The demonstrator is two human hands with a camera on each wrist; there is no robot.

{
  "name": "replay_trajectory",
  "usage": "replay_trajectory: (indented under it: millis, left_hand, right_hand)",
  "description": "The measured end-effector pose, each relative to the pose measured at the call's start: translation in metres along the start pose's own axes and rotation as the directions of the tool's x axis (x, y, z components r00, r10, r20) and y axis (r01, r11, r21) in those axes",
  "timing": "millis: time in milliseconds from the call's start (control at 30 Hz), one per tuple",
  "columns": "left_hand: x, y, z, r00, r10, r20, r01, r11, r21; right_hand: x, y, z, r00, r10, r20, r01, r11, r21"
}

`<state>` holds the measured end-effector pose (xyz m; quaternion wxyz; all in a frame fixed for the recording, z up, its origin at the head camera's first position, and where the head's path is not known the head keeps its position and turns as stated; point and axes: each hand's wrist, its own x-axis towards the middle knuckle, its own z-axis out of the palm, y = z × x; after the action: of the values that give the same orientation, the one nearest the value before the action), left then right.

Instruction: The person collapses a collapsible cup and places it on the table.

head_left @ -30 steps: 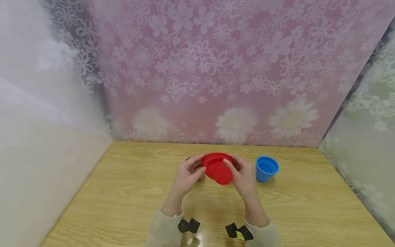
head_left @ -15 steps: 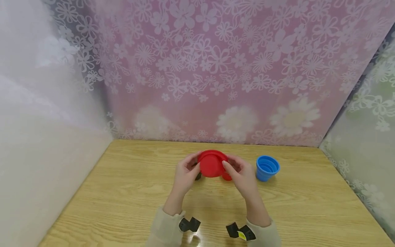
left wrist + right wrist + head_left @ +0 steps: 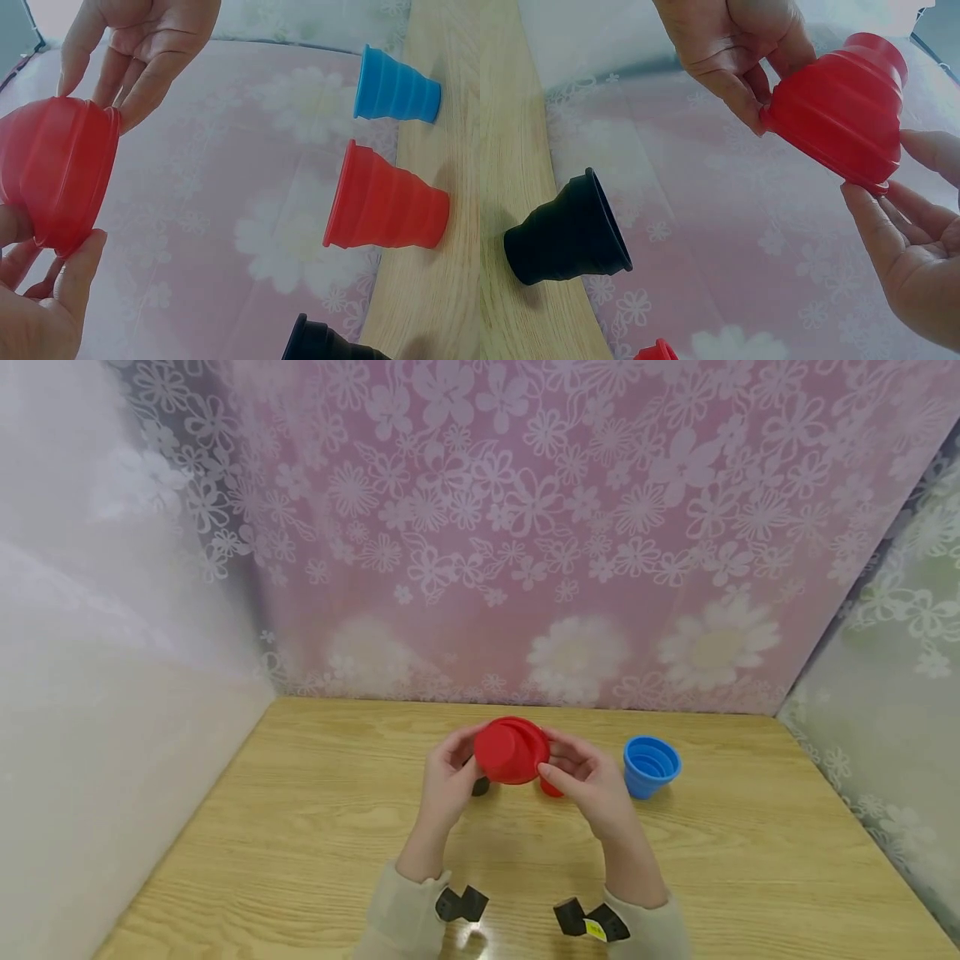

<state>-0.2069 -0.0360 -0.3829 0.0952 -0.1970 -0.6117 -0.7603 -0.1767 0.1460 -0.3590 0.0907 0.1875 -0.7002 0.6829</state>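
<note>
Left fingers (image 3: 739,101) opposite right fingers (image 3: 871,225), bent

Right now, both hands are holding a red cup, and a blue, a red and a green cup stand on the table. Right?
Not quite: the green one is really a black cup, as the right wrist view shows; the held red cup and the other two are as you say.

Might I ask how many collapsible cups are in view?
4: one red cup held by the left hand and right hand; on the table, left to right in the head view, a black cup, another red cup and a blue cup.
</note>
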Motion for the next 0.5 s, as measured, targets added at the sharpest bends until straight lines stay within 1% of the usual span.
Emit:
replay_trajectory:
  millis: [133,367,433,500]
  left_hand:
    - [-0.0007,0.0005,0.0007,1.0,-0.015,-0.011,0.015,1.0,0.002]
    - [0.0001,0.0023,0.0032,1.0,-0.017,-0.016,0.018,0.999,0.041]
    - [-0.0005,0.0022,0.0031,1.0,-0.018,0.003,0.018,0.999,0.035]
    - [-0.0014,0.0019,0.0026,0.999,-0.022,0.035,0.021,1.0,0.017]
  right_hand:
    - [0.0005,0.0007,0.0021,0.999,0.033,-0.023,-0.033,0.999,-0.006]
    - [0.0028,0.001,0.0047,0.991,0.088,-0.105,-0.097,0.992,-0.076]
    - [0.0028,0.001,0.0051,0.985,0.11,-0.132,-0.121,0.989,-0.086]
    - [0.0031,0.0013,0.0055,0.979,0.127,-0.159,-0.144,0.985,-0.095]
